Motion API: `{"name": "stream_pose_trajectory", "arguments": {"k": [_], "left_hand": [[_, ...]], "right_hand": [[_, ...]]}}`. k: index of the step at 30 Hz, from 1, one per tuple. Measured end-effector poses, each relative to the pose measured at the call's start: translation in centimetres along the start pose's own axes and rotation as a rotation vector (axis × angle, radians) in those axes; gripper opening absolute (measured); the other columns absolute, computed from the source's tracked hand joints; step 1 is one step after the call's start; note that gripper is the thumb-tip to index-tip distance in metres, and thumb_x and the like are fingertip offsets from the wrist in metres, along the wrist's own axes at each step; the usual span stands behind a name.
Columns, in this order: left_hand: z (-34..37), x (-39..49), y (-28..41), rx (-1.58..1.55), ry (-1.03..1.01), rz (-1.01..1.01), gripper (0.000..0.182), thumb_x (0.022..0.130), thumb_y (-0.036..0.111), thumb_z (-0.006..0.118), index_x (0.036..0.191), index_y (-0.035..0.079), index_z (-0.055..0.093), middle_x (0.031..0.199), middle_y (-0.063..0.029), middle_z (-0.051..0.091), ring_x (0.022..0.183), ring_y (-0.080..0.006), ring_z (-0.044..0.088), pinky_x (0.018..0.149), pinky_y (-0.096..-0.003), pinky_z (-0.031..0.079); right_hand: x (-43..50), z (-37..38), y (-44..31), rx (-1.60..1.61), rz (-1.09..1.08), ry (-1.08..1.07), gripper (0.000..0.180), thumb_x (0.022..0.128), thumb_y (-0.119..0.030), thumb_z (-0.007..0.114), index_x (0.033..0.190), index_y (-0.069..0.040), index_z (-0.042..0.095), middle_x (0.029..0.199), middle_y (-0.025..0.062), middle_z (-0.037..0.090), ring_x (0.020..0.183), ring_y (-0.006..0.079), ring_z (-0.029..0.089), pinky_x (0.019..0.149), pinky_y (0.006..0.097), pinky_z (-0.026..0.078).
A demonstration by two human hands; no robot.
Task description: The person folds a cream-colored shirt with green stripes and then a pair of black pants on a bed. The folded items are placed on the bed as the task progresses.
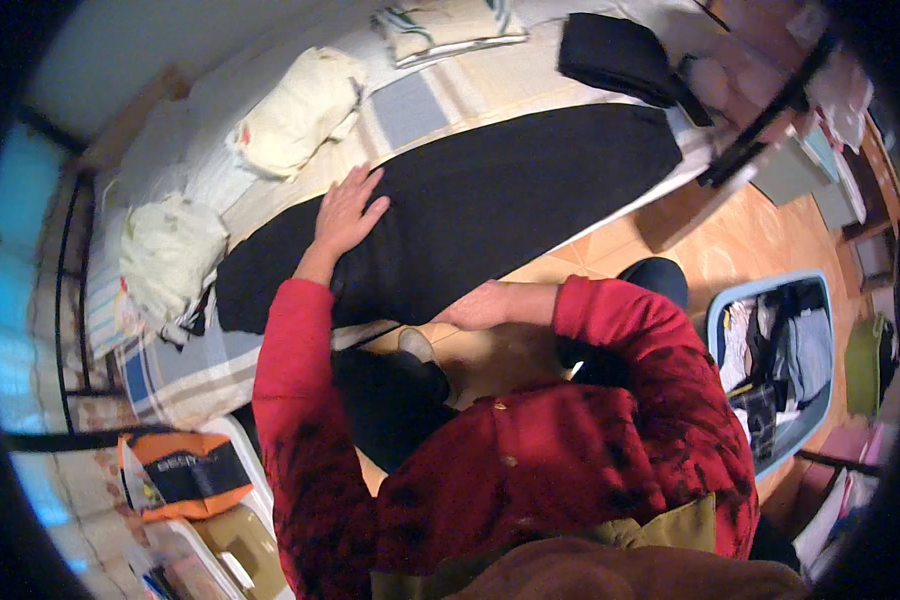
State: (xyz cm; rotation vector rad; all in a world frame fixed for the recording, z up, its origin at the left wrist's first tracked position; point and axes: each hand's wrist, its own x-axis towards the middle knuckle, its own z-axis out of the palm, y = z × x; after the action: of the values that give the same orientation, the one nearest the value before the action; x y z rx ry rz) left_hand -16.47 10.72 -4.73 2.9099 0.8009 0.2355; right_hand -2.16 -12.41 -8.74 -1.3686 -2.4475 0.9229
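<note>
A long piece of black cloth [495, 187] lies spread over the edge of a bed with a checked sheet [409, 109]. Flat on its left part rests my left hand [349, 210], fingers apart and the thumb out to the side. My right hand [476, 306] is at the cloth's near edge, over the side of the bed; its fingers are partly hidden, so whether they grip the edge does not show. Beyond the cloth lie a crumpled cream cloth [300, 112] and a folded black garment [615, 56]. A pale bundled cloth [172, 255] is at the left end.
A blue plastic basket [714, 315] of clothes stands on the tiled floor [585, 251] at right. At lower left are an orange and black bag [195, 474] and a white-rimmed container [251, 457]. A folded patterned cloth [450, 30] lies at the top. Black metal bars flank the bed.
</note>
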Motion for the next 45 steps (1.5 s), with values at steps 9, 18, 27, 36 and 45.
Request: {"name": "stream_pose_trajectory", "arguments": {"k": [9,18,27,36,45], "left_hand": [[0.6,0.3,-0.3,0.007,0.062,0.054,0.055,0.094,0.039,0.047,0.143,0.016,0.037,0.15,-0.0082,0.032,0.139,-0.026,0.028,0.113,-0.049,0.019],[0.9,0.4,-0.6,0.022,0.068,0.068,0.055,0.094,0.038,0.047,0.143,0.016,0.036,0.151,-0.0086,0.031,0.14,-0.0267,0.026,0.112,-0.0493,0.019],[1.3,0.3,-0.8,0.026,0.064,0.06,0.056,0.095,0.039,0.046,0.144,0.015,0.035,0.152,-0.0088,0.029,0.14,-0.0262,0.026,0.112,-0.0491,0.02],[-1.6,0.0,1.0,0.12,0.073,0.038,0.057,0.094,0.037,0.046,0.144,0.014,0.034,0.151,-0.0139,0.027,0.14,-0.0291,0.025,0.111,-0.0523,0.019],[-0.2,-5.5,7.3,0.141,0.042,-0.021,0.065,0.09,0.038,0.051,0.146,0.012,0.03,0.154,-0.0158,0.019,0.142,-0.0329,0.017,0.113,-0.0525,0.015]], "right_hand": [[0.8,4.9,-2.2,0.125,0.028,0.765,0.027,0.078,-0.033,0.068,0.089,-0.008,0.065,0.08,0.0084,0.065,0.088,0.0293,0.06,0.076,0.0421,0.042],[2.8,6.5,-4.0,0.108,0.312,0.926,0.027,0.077,-0.035,0.069,0.066,-0.012,0.061,0.069,0.0048,0.059,0.076,0.0257,0.056,0.071,0.0379,0.036],[2.9,7.7,-3.8,0.085,0.351,0.924,0.028,0.081,-0.037,0.064,0.068,-0.011,0.063,0.071,0.0068,0.059,0.078,0.0267,0.056,0.071,0.0404,0.04],[-6.8,-0.7,-2.8,-0.022,0.138,0.796,0.023,0.089,-0.033,0.056,0.091,-0.014,0.068,0.087,0.0124,0.065,0.076,0.0319,0.064,0.062,0.0461,0.05],[-10.8,-11.5,11.4,-0.707,0.488,0.742,0.066,0.089,-0.056,0.045,0.137,-0.01,0.044,0.144,0.0141,0.039,0.135,0.0291,0.034,0.111,0.0509,0.022]]}}
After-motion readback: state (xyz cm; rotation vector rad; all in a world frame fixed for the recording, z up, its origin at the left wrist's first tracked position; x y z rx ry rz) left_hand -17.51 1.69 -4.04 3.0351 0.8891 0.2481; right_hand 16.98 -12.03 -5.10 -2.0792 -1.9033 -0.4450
